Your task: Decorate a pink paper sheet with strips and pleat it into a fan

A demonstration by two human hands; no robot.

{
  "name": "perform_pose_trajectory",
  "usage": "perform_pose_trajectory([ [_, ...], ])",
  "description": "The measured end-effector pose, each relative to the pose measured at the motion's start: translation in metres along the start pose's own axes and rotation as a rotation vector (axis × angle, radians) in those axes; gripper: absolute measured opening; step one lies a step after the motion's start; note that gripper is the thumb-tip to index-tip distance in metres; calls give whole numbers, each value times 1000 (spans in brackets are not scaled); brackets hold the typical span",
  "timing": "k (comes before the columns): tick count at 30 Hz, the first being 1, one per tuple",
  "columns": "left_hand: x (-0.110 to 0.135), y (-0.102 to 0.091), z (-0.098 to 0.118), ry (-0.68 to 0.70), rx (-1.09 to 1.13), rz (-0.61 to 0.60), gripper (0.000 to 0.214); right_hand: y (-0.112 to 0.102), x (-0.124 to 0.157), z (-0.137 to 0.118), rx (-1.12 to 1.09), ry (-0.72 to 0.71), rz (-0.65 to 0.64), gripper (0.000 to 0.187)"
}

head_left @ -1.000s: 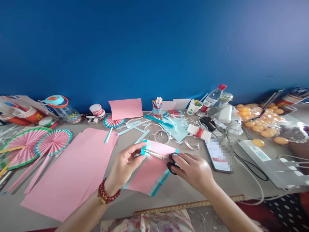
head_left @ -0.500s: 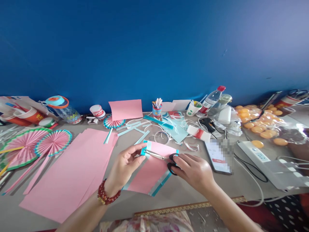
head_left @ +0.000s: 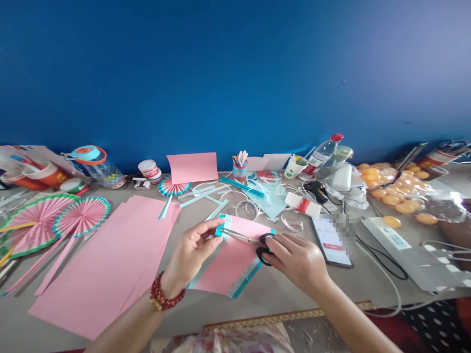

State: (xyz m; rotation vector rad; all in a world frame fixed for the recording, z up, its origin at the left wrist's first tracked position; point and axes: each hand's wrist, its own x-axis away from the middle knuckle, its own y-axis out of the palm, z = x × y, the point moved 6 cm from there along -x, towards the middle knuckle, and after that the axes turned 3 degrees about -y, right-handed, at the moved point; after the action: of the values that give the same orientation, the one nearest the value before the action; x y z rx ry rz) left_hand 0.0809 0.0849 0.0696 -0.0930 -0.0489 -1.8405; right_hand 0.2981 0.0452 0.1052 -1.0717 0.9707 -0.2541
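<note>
Apparently cutting: near six o'clock on the bench [head_left: 287, 294], left fingers [head_left: 208, 226] pinch blue-edged pink paper [head_left: 226, 264] by its ten-o'clock corner; right fingers [head_left: 279, 244] wrap scissors [head_left: 250, 240] at three; next probably needs a steady hold.

The bare, slim left forearm [head_left: 128, 323] slanted up and rightward from the lower edge, its wrist nearly straight. The bare left hand with bent fingers [head_left: 194, 250] pinched, its extended thumb [head_left: 211, 245] lying below a straighter, outstretched index finger [head_left: 209, 226], while the other fingers curled behind them. From the lower right, the bare, tapering right forearm [head_left: 356, 316] slanted up and leftward. The bare right hand with a rounded back [head_left: 300, 260] was closed in a grip, knuckles upward and fingers curled leftward. The two hands faced each other, apart
</note>
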Motion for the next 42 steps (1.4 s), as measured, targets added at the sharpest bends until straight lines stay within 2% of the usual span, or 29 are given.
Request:
perform_pose_trajectory([
  [11,1,0,0,0,-7,0,41,2,3,3,-41,11,-32,29],
  [16,2,2,3,-1,-5,-9,41,4,7,5,-80,49,-107,26],
  [28,1,4,0,7,25,-13,39,3,-1,2,-186,78,-162,23],
  [42,-1,5,0,-17,4,-38,40,6,2,4,-122,53,-161,26],
])
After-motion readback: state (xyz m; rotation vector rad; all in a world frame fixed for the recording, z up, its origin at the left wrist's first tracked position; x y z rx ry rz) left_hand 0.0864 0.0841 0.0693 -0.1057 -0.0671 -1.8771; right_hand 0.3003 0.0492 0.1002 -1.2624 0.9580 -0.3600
